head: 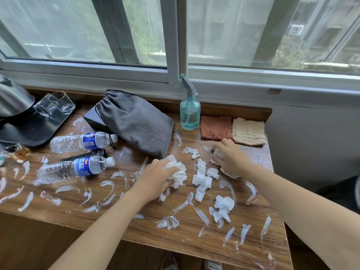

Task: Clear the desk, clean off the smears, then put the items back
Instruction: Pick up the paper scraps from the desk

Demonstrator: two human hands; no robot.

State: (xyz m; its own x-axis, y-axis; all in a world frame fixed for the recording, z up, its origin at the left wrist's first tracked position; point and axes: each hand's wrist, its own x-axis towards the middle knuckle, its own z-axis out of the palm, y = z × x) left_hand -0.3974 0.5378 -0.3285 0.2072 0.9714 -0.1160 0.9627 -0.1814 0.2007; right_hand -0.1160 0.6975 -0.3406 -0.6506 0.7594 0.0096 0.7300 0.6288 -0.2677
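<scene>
White smears (pixel 58 199) streak the wooden desk (pixel 120 227). My left hand (pixel 155 178) grips a crumpled white tissue wad (pixel 178 172) at the desk's middle. My right hand (pixel 231 158) lies over more crumpled tissue (pixel 217 154), fingers curled around it. Loose tissue scraps (pixel 202 180) and another crumpled piece (pixel 224 208) lie between and in front of my hands. A grey drawstring pouch (pixel 136 121) lies behind my left hand. Two water bottles (pixel 81 142) (pixel 74 168) lie on their sides at the left.
A blue spray bottle (pixel 190 112) stands by the window sill. Folded rust (pixel 216 127) and cream (pixel 249 131) cloths sit at the back right. At the left lie a black tray (pixel 39 129) with glasses (pixel 54 105), a kettle (pixel 13 98), and a black box (pixel 93 118).
</scene>
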